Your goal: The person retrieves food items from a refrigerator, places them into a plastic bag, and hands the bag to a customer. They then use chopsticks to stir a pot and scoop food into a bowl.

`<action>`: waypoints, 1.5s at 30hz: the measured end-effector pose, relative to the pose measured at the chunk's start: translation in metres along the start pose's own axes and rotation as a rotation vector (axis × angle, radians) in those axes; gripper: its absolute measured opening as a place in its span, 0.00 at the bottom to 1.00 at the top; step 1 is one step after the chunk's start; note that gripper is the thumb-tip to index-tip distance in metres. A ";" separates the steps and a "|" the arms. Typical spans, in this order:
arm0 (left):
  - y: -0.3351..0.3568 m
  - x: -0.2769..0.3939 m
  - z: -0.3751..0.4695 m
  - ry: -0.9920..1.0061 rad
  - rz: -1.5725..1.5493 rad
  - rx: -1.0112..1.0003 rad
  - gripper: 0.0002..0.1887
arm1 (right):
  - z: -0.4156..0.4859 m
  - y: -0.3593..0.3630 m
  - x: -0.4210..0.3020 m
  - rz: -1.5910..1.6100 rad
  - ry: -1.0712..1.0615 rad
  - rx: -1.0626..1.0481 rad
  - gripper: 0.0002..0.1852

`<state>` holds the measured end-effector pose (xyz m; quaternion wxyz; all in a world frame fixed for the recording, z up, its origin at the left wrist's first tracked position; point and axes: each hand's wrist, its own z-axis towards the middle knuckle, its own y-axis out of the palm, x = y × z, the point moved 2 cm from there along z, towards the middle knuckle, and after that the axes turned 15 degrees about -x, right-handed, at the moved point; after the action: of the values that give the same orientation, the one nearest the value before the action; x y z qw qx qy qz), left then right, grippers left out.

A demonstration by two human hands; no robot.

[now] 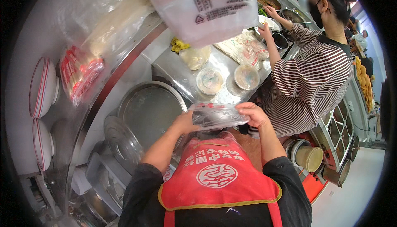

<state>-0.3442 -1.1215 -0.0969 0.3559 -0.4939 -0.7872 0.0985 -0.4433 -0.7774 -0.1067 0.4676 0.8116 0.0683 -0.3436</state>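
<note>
Between my two hands, in front of the red apron (217,177), a clear plastic bag (217,118) with some red print is stretched with its mouth spread. My left hand (185,122) grips its left side and my right hand (253,114) its right side. Beyond it, two round lidded takeaway containers of food, one at the left (210,81) and one at the right (247,77), stand side by side on the steel worktop (173,75). Behind them lie a knotted plastic bag (195,56), a yellow cloth (179,44) and a crumpled white cloth (237,47).
White plastic bags (211,13) hang over the worktop's far part. A large round metal pan (152,109) is at the left, below a shelf (124,53) with bowls (43,87) and wrapped chopsticks (81,73). A co-worker (310,72) in stripes stands close at right, holding a white bowl (265,22).
</note>
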 end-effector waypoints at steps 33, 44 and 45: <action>0.022 0.055 0.070 -0.192 0.137 -0.101 0.52 | 0.021 -0.064 -0.084 -0.181 -0.243 0.327 0.02; 0.000 0.047 0.090 -0.128 0.126 -0.047 0.51 | 0.012 -0.020 -0.008 -0.003 0.046 0.250 0.04; -0.006 0.054 0.082 -0.135 0.130 -0.057 0.51 | 0.016 -0.019 -0.004 -0.018 0.080 0.278 0.00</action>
<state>-0.4165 -1.0624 -0.1290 0.2806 -0.5463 -0.7781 0.1320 -0.4624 -0.7789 -0.1228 0.3443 0.8809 0.0458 -0.3214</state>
